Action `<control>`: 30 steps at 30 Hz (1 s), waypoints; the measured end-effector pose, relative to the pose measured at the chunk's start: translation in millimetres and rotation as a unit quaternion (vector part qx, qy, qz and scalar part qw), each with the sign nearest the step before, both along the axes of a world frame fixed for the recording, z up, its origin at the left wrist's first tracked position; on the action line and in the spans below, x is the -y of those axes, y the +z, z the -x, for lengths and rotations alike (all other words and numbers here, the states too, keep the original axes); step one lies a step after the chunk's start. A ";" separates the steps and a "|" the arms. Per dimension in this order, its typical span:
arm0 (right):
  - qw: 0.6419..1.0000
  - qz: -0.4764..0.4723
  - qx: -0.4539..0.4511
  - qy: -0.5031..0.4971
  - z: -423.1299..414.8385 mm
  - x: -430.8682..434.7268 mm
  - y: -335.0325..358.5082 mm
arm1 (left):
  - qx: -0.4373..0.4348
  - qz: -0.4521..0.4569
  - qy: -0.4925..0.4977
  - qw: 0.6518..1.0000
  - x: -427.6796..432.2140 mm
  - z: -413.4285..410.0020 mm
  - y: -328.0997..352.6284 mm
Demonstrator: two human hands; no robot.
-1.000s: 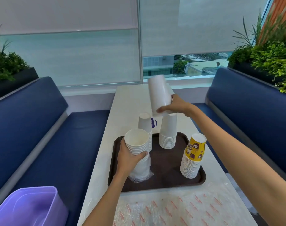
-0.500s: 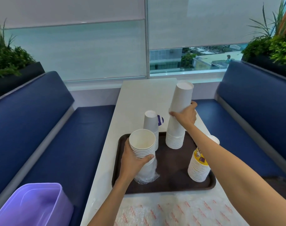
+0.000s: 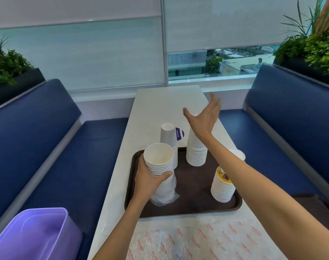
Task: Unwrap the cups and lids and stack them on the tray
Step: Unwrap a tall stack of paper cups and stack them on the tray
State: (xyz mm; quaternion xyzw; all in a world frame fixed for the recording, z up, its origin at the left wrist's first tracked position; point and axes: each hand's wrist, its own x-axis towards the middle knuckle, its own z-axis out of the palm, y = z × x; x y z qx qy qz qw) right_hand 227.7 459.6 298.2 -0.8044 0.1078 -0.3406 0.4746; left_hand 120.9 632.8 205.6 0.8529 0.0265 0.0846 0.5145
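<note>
Three cup stacks (image 3: 196,154) stand unwrapped on the brown tray (image 3: 188,209), far and right, while the left hand (image 3: 148,180) grips a fourth stack (image 3: 159,162) at its near left, plastic wrap (image 3: 164,196) bunched round the base, and the right hand (image 3: 205,119) hovers above, fingers spread wide and empty, with no lids showing on the pale table (image 3: 169,102) between blue benches (image 3: 47,137).

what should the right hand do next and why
Probably bring the right hand down to pull the wrap off the stack that the left hand grips: the right hand is open, holding nothing, and wrap covers that stack's lower end.
</note>
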 end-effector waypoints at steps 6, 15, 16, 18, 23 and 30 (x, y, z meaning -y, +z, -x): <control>0.934 0.157 -0.098 0.306 29.7 -30.4 28.7 | -0.004 0.007 0.008 1.000 3.0 -0.5 3.0; 0.768 0.384 -0.343 0.381 44.6 -58.3 15.6 | -0.039 0.005 0.010 0.999 3.3 1.4 4.5; 0.765 0.391 -0.345 0.378 44.6 -58.8 14.7 | -0.041 0.006 0.010 0.999 3.5 1.7 4.5; 0.764 0.395 -0.349 0.372 43.8 -59.1 13.6 | -0.043 0.007 0.011 0.999 3.8 2.1 4.4; 0.749 0.416 -0.360 0.370 43.7 -60.2 15.5 | -0.049 -0.002 0.017 0.999 4.6 1.6 2.1; 0.745 0.413 -0.368 0.373 40.0 -64.4 17.2 | -0.044 0.005 0.006 0.999 3.2 2.7 1.2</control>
